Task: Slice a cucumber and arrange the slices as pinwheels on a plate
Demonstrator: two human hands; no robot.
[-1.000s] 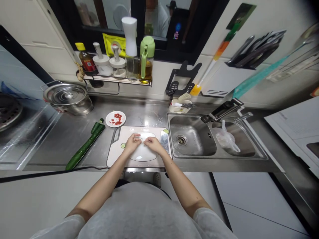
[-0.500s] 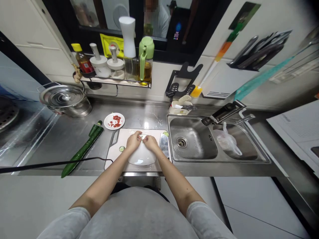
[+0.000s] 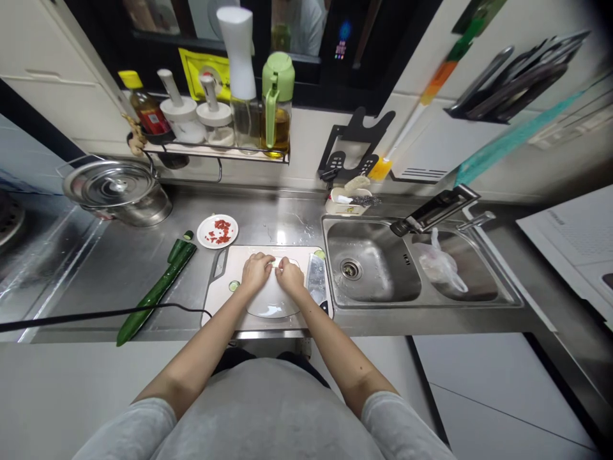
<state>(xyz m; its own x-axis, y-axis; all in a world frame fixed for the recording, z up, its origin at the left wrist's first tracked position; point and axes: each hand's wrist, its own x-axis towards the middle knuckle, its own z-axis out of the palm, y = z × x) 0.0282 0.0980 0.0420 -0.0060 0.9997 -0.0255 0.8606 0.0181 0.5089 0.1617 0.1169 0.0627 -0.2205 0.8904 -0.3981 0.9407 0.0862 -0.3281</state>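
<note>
My left hand (image 3: pixel 257 273) and my right hand (image 3: pixel 290 276) are close together over a white plate (image 3: pixel 272 305). The fingers of both are curled inward at the plate's far side, and whatever they pinch is too small and covered to make out. Beneath the plate lies a pale cutting board (image 3: pixel 221 300). A cucumber slice (image 3: pixel 234 285) rests on the board left of my left hand. Right of my right hand a kitchen knife (image 3: pixel 316 276) lies flat, with a bit of cucumber (image 3: pixel 319 254) by the far end of its blade.
A long cucumber (image 3: pixel 156 294) and shorter cucumber pieces (image 3: pixel 177 250) lie to the left. A small plate (image 3: pixel 201 239) holds chopped red bits. The steel pot (image 3: pixel 143 207) stands farther left; the sink (image 3: pixel 373 249) is to the right. A black cable (image 3: pixel 96 318) crosses the counter's front.
Both hands stay over the plate's far side while their fingers curl in more. The pale green bit glimpsed between the fingertips is now hidden. The camera view has shifted slightly.
</note>
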